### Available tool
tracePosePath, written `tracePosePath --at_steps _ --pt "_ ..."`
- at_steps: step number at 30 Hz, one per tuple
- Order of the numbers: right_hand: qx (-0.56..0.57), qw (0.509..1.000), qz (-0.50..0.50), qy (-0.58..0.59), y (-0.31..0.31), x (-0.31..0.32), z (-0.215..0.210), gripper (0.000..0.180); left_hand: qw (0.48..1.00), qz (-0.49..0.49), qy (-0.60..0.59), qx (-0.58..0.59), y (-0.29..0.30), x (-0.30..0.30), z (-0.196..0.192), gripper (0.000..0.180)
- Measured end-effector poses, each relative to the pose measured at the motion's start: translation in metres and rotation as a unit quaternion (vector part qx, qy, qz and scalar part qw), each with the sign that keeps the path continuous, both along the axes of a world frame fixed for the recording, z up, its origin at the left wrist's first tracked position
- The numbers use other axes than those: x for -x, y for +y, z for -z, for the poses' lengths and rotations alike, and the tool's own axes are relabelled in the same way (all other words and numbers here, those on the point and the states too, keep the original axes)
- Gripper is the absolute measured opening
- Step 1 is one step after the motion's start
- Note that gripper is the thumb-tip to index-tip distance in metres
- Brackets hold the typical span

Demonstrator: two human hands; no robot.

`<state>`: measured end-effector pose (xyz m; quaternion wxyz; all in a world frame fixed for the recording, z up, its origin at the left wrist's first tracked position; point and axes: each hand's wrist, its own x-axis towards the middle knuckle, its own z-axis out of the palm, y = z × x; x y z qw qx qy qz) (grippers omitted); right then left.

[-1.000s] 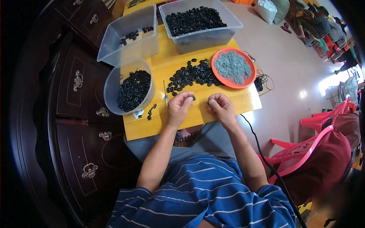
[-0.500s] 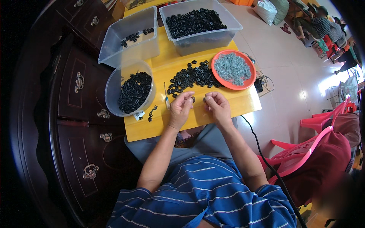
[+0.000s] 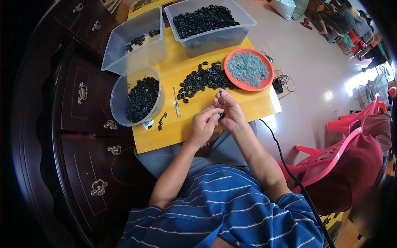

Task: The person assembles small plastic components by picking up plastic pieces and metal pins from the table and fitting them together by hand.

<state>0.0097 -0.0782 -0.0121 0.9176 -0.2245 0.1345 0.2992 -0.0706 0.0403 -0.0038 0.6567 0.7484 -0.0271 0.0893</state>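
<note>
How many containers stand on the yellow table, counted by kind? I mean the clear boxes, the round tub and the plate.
Clear rectangular boxes: 2, one nearly empty and one full of black pieces
Clear round tub: 1
Orange plate: 1
Total: 4 on the yellow table

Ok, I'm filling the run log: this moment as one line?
left hand: pinching small black part | right hand: on same part | black parts pile: beyond hands | yellow table
</note>
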Motion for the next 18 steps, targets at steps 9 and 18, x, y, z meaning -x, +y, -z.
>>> tracePosePath --at_steps 9,18 --pt "-0.064 0.998 -0.005 -0.012 -0.005 0.0 0.005 0.019 0.998 0.034 -0.026 -0.04 -0.002 0.003 -0.017 0.024" --pt "-0.074 0.997 0.001 -0.003 -0.005 0.004 0.014 0.019 0.999 0.026 0.01 -0.028 -0.001 0.002 -0.009 0.024"
